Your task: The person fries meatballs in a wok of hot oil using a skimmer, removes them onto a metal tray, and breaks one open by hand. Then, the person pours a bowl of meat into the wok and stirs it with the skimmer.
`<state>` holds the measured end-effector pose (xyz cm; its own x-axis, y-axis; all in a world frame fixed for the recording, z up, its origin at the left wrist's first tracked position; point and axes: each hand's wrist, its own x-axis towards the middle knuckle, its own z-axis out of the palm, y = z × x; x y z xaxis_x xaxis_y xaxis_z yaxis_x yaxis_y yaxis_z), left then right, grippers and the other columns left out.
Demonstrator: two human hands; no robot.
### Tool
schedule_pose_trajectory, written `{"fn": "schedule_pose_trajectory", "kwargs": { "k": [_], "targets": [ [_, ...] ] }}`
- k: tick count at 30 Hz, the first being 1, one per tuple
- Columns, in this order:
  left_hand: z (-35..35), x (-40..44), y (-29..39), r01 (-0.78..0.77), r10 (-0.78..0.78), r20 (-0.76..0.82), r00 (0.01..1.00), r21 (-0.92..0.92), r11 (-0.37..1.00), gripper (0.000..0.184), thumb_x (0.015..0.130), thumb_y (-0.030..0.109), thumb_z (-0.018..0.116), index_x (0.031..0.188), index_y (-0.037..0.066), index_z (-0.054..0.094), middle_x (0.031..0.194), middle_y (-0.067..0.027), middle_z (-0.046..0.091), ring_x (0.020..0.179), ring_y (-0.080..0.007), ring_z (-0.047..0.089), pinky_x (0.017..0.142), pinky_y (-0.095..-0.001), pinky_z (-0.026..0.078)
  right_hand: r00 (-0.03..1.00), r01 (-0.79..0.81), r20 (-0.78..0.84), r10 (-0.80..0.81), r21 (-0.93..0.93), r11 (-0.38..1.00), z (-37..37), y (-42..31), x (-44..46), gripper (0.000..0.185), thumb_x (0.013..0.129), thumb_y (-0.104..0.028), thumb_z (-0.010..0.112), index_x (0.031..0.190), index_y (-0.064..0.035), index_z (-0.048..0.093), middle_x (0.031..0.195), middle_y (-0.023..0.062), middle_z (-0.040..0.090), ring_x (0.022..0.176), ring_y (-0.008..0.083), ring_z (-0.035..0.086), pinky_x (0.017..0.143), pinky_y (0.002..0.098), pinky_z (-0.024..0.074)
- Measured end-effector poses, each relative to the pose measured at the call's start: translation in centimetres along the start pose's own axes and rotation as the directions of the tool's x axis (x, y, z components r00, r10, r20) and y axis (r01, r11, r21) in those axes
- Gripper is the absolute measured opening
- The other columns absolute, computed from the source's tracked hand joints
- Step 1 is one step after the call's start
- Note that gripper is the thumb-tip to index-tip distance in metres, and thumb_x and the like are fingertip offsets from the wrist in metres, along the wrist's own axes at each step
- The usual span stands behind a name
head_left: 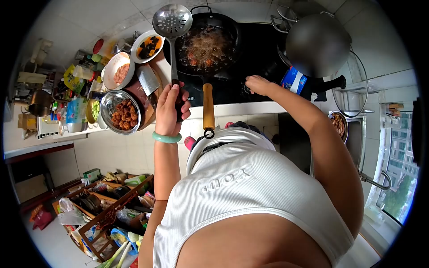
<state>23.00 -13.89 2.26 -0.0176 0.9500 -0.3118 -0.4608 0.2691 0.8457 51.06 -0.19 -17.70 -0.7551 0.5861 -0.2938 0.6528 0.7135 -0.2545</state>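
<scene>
My left hand (169, 109) is wrapped round the dark handle of a steel skimmer (172, 21), whose perforated bowl is raised at the left of the wok. Small pieces bubble in dark oil inside the black wok (237, 42), and its wooden handle (208, 105) points toward me. At the front of the black stove (259, 49), my right hand (258, 85) is closed at a stove knob (246, 90); the fingertips are partly hidden. Left of the skimmer handle, a cleaver (148, 80) lies on a round cutting board (154, 73).
A steel bowl of browned pieces (103, 111), a white bowl of raw meat (106, 79) and a white dish (134, 56) stand at the left. A lidded pot (318, 44) occupies the stove's right side, near a blue packet (293, 80). Farther right is a sink (356, 138).
</scene>
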Motion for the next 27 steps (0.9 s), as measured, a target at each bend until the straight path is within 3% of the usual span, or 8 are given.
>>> {"fn": "schedule_pose_trajectory", "kwargs": {
  "k": [8, 10, 14, 16, 21, 25, 27],
  "targets": [
    [0.1, 0.4, 0.1, 0.011, -0.011, 0.018, 1.000, 0.020, 1.000, 0.019, 0.092, 0.022, 0.043, 0.099, 0.004, 0.045, 0.072, -0.0031, 0.043, 0.049, -0.0080, 0.038, 0.038, -0.0186, 0.028, 0.996, -0.020, -0.085, 0.019, -0.007, 1.000, 1.0, 0.0, -0.3, 0.012, 0.056, 0.004, 0.063, 0.068, 0.0057, 0.060, 0.090, 0.0189, 0.058, 0.088, 0.0363, 0.057, 0.075, 0.0385, 0.0488],
    [0.3, 0.3, 0.2, 0.004, -0.005, 0.018, 1.000, 0.028, 1.000, 0.020, 0.092, 0.022, 0.043, 0.099, 0.004, 0.046, 0.071, -0.0031, 0.043, 0.049, -0.0080, 0.038, 0.038, -0.0186, 0.028, 0.996, -0.025, -0.086, 0.021, -0.044, 0.999, 1.0, 0.1, -0.4, 0.010, 0.064, -0.005, 0.061, 0.070, 0.0015, 0.060, 0.087, 0.0156, 0.057, 0.086, 0.0321, 0.057, 0.074, 0.0369, 0.0483],
    [0.5, 0.2, 0.2, 0.003, -0.003, 0.008, 1.000, 0.028, 1.000, 0.021, 0.091, 0.020, 0.043, 0.102, 0.002, 0.047, 0.072, -0.0027, 0.044, 0.049, -0.0059, 0.036, 0.037, -0.0166, 0.024, 0.993, -0.085, -0.083, 0.081, -0.038, 0.996, -0.3, -1.0, -1.3, 0.018, 0.067, -0.010, 0.065, 0.081, 0.0005, 0.060, 0.088, 0.0150, 0.057, 0.087, 0.0323, 0.057, 0.075, 0.0371, 0.0482],
    [0.3, 0.2, 0.2, 0.009, -0.010, 0.003, 1.000, 0.030, 1.000, 0.022, 0.091, 0.020, 0.043, 0.102, 0.002, 0.047, 0.072, -0.0024, 0.044, 0.049, -0.0058, 0.036, 0.037, -0.0167, 0.024, 0.928, -0.290, -0.193, 0.319, 0.164, 0.943, -0.8, -2.7, -2.1, 0.029, 0.065, -0.011, 0.069, 0.089, 0.0023, 0.058, 0.095, 0.0197, 0.056, 0.089, 0.0350, 0.056, 0.077, 0.0398, 0.0473],
    [0.2, 0.3, 0.2, 0.020, -0.019, -0.012, 1.000, 0.035, 0.999, 0.020, 0.092, 0.019, 0.041, 0.102, 0.002, 0.047, 0.071, -0.0019, 0.043, 0.049, -0.0058, 0.035, 0.038, -0.0171, 0.025, 0.942, -0.265, -0.170, 0.290, 0.155, 0.952, 1.1, -1.6, -1.9, 0.033, 0.067, -0.012, 0.069, 0.095, 0.0013, 0.057, 0.096, 0.0187, 0.053, 0.088, 0.0337, 0.056, 0.076, 0.0403, 0.0468],
    [0.3, 0.4, 0.2, 0.003, -0.004, 0.012, 1.000, 0.032, 0.999, 0.020, 0.092, 0.018, 0.041, 0.101, 0.002, 0.047, 0.071, -0.0019, 0.043, 0.048, -0.0059, 0.035, 0.037, -0.0173, 0.025, 0.971, -0.120, -0.185, 0.148, 0.155, 0.981, 0.6, -1.0, -2.0, 0.024, 0.072, -0.009, 0.063, 0.092, 0.0030, 0.056, 0.093, 0.0160, 0.054, 0.086, 0.0312, 0.057, 0.076, 0.0382, 0.0463],
    [0.4, 0.3, 0.2, 0.007, -0.007, 0.001, 1.000, 0.031, 0.999, 0.019, 0.092, 0.018, 0.041, 0.100, 0.002, 0.047, 0.071, -0.0023, 0.043, 0.049, -0.0060, 0.036, 0.037, -0.0174, 0.026, 0.950, -0.251, -0.079, 0.302, 0.378, 0.891, -0.3, -1.7, -2.0, 0.018, 0.078, -0.011, 0.056, 0.089, 0.0036, 0.055, 0.087, 0.0160, 0.055, 0.081, 0.0300, 0.058, 0.076, 0.0366, 0.0459]
  ]
}}
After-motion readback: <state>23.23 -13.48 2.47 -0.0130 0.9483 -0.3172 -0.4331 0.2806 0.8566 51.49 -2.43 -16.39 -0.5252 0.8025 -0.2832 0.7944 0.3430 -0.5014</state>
